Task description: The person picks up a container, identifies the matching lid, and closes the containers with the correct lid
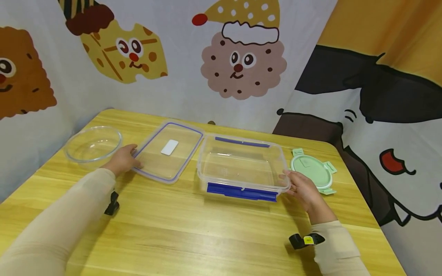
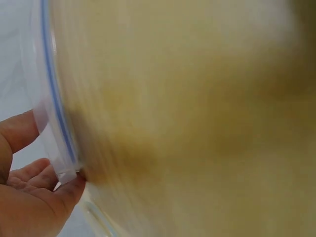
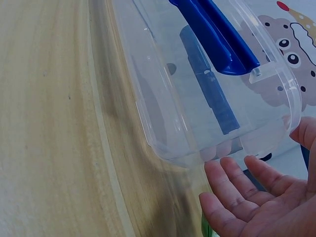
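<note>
My left hand pinches the left edge of a clear rectangular lid with a blue seal; in the left wrist view the thumb and fingers lie on either side of the lid's rim. A white label shows in the lid's middle. To its right is a clear plastic food container with blue clips. My right hand holds its right end, thumb at the rim and fingertips against the outer wall in the right wrist view.
A round clear glass bowl stands at the left, near my left hand. Beyond my right hand lies a round green lid with flaps. A curtain with cartoon prints hangs behind the wooden table.
</note>
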A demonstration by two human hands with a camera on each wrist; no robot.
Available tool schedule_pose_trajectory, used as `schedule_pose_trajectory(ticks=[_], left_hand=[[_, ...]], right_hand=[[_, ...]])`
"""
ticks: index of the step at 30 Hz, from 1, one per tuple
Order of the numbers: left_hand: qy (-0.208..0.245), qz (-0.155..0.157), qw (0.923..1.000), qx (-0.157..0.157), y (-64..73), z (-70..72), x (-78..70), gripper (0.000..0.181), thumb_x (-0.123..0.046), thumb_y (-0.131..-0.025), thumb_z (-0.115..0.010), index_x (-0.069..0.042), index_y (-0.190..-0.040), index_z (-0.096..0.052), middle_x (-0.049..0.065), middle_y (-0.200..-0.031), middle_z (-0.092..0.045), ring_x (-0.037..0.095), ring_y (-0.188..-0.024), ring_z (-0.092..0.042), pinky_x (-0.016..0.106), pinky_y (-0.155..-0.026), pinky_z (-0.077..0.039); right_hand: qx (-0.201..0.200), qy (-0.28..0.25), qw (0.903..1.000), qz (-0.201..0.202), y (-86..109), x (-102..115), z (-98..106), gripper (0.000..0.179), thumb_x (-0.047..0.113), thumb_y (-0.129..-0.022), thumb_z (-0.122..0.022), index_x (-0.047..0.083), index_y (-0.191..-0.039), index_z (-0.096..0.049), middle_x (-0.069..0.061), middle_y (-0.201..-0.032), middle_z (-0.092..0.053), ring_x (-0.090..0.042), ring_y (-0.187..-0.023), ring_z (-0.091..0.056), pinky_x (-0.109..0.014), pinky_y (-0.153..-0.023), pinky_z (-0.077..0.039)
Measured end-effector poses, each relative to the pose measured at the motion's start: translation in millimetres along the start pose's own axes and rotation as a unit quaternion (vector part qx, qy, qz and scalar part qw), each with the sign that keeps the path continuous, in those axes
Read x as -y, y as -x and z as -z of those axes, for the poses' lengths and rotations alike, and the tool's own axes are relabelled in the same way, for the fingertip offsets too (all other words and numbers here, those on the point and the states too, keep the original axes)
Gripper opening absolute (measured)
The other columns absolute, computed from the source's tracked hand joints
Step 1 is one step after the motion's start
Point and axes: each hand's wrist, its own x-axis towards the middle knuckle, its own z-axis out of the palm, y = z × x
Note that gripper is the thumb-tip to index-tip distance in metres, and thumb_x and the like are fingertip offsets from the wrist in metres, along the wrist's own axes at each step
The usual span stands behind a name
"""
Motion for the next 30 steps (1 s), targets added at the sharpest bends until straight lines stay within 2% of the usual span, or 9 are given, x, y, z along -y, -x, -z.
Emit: schedule_pose_trajectory(ticks=[6,13,18,25,30], left_hand=[[-0.002,-0.003,0.9999,-0.011,0.6,-0.9,1.5,0.082,-0.008,-0.086,-0.069,0.021,-0.142,-0.017,0.041,-0.142,-0.028,0.054,-0.130,-0.029,0.059,-0.109,-0.027],[0.046,0.018,0.9988,-0.001,4.0,-1.9,-3.3,0.086,-0.006,-0.087,-0.070,0.018,-0.145,-0.011,0.041,-0.144,-0.024,0.054,-0.134,-0.023,0.058,-0.110,-0.028],[0.071,0.016,0.9974,0.001,2.9,-6.2,-4.8,0.088,-0.005,-0.085,-0.071,0.016,-0.146,-0.011,0.041,-0.145,-0.024,0.054,-0.134,-0.024,0.058,-0.110,-0.029],[0.076,0.022,0.9968,0.002,2.5,-8.5,-7.3,0.086,-0.004,-0.085,-0.071,0.014,-0.147,-0.013,0.039,-0.146,-0.024,0.053,-0.133,-0.027,0.057,-0.109,-0.032],[0.112,0.027,0.9933,0.000,0.3,-9.1,-5.2,0.087,0.005,-0.083,-0.069,0.012,-0.148,-0.012,0.037,-0.148,-0.023,0.053,-0.133,-0.028,0.055,-0.108,-0.034]], right_hand=[[-0.004,-0.003,1.0000,0.000,0.9,1.1,0.1,0.072,0.047,-0.101,-0.042,-0.007,-0.147,-0.027,-0.003,-0.133,-0.055,0.004,-0.099,-0.059,-0.016,-0.083,-0.050],[-0.010,-0.008,0.9999,0.001,1.4,2.4,-1.6,0.070,0.045,-0.101,-0.043,-0.008,-0.145,-0.028,-0.004,-0.131,-0.057,0.004,-0.098,-0.059,-0.016,-0.082,-0.050],[-0.010,-0.008,0.9999,0.002,1.7,2.2,-1.8,0.070,0.044,-0.102,-0.042,-0.009,-0.145,-0.029,-0.003,-0.130,-0.057,0.004,-0.098,-0.059,-0.016,-0.082,-0.051],[-0.010,-0.013,0.9999,0.002,2.0,2.4,-2.1,0.070,0.043,-0.102,-0.042,-0.009,-0.145,-0.028,-0.008,-0.134,-0.055,0.003,-0.098,-0.060,-0.016,-0.081,-0.051],[-0.011,-0.008,0.9999,0.001,1.9,2.7,-2.2,0.069,0.043,-0.102,-0.042,-0.010,-0.145,-0.028,-0.013,-0.138,-0.052,0.003,-0.099,-0.060,-0.016,-0.082,-0.051]])
